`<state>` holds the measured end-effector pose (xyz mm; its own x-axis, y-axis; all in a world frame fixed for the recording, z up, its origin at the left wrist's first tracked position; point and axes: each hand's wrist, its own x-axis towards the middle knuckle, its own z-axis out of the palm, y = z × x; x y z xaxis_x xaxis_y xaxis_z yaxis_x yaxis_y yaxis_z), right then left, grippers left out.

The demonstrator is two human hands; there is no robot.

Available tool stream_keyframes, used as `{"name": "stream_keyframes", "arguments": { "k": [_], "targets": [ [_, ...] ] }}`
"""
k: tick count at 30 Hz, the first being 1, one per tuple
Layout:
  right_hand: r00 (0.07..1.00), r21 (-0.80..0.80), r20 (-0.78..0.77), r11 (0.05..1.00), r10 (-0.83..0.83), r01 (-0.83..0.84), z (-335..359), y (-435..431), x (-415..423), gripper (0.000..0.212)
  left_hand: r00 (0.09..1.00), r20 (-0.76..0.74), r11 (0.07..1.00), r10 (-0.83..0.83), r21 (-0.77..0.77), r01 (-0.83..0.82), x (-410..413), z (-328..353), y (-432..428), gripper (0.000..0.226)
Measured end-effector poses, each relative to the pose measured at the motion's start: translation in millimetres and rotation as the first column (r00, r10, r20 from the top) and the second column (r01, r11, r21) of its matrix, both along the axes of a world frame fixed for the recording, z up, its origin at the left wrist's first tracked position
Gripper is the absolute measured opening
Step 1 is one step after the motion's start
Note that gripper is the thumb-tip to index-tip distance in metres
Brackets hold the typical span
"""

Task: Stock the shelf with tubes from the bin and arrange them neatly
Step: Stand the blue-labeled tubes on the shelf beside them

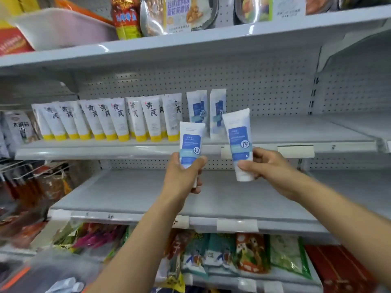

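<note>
My left hand (183, 175) grips a white tube with a blue label (190, 142), held upright, cap down, in front of the middle shelf (296, 132). In my right hand (268, 166) is a second blue-label tube (240, 140), tilted slightly left, cap down. Behind them, blue-label tubes (208, 112) stand against the pegboard on that shelf. To their left runs a row of several white tubes with yellow caps (110, 119). The bin (48, 275), clear plastic, shows blurred at the lower left with tubes inside.
The middle shelf is bare to the right of the blue tubes. The shelf below (137, 195) holds nothing. Snack packets (232, 252) fill the lowest shelf. A white tray (61, 28) and food packs sit on the top shelf. Hanging goods (25, 182) crowd the left.
</note>
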<state>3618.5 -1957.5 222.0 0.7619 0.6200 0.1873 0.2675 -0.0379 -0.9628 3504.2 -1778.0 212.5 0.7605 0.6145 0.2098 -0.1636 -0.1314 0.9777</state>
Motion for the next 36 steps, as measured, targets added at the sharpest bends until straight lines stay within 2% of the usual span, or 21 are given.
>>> {"name": "stream_keyframes", "arguments": {
  "k": [4, 7, 11, 14, 21, 25, 28, 30, 32, 34, 36],
  "targets": [
    [0.968, 0.083, 0.154, 0.978, -0.201, 0.19, 39.2, 14.2, 34.1, 0.029, 0.999, 0.018, 0.999, -0.042, -0.01, 0.042, 30.4, 18.6, 0.2, 0.014],
    [0.941, 0.068, 0.209, 0.964, -0.266, 0.257, 58.4, 29.5, 61.3, 0.033, 0.999, 0.024, 0.999, -0.036, 0.024, 0.036, 49.8, 25.8, 3.9, 0.019],
    [0.913, -0.081, 0.287, 0.942, -0.291, 0.326, 63.7, 55.8, 102.2, 0.043, 0.996, 0.072, 0.994, -0.049, 0.096, 0.042, 69.1, 24.7, 11.6, 0.029],
    [0.914, -0.153, 0.287, 0.928, -0.287, 0.34, 58.6, 74.0, 125.9, 0.048, 0.993, 0.106, 0.993, -0.054, 0.106, 0.043, 79.6, 22.0, 21.8, 0.037],
    [0.881, -0.186, 0.353, 0.899, -0.314, 0.395, 54.7, 99.0, 157.3, 0.032, 0.989, 0.14, 0.988, -0.055, 0.15, 0.034, 94.0, 18.7, 41.1, 0.041],
    [0.874, -0.189, 0.359, 0.891, -0.329, 0.413, 55.8, 104.1, 163.2, 0.031, 0.989, 0.14, 0.99, -0.053, 0.134, 0.035, 98.7, 18.4, 43.6, 0.044],
    [0.883, -0.233, 0.345, 0.883, -0.317, 0.408, 54.5, 103.3, 166.5, 0.038, 0.988, 0.141, 0.993, -0.055, 0.116, 0.039, 98.1, 17.9, 41.6, 0.044],
    [0.879, -0.272, 0.331, 0.857, -0.344, 0.437, 52.1, 98.3, 165.7, 0.052, 0.988, 0.143, 0.996, -0.049, 0.084, 0.037, 95.1, 16.5, 38.6, 0.043],
    [0.806, -0.239, 0.385, 0.794, -0.451, 0.558, 50.4, 89.6, 156.2, 0.058, 0.989, 0.143, 0.998, -0.037, 0.059, 0.029, 90.3, 15.2, 34.2, 0.045],
    [0.748, -0.103, 0.441, 0.8, -0.496, 0.591, 51.6, 80.9, 132.7, 0.043, 0.991, 0.132, 0.999, -0.037, 0.037, 0.032, 84.7, 14.3, 27.9, 0.046],
    [0.837, -0.083, 0.433, 0.91, -0.334, 0.406, 52.5, 73.5, 102.7, 0.026, 0.991, 0.124, 0.999, -0.042, 0.016, 0.04, 80.4, 14.4, 20.7, 0.045]
  ]
}}
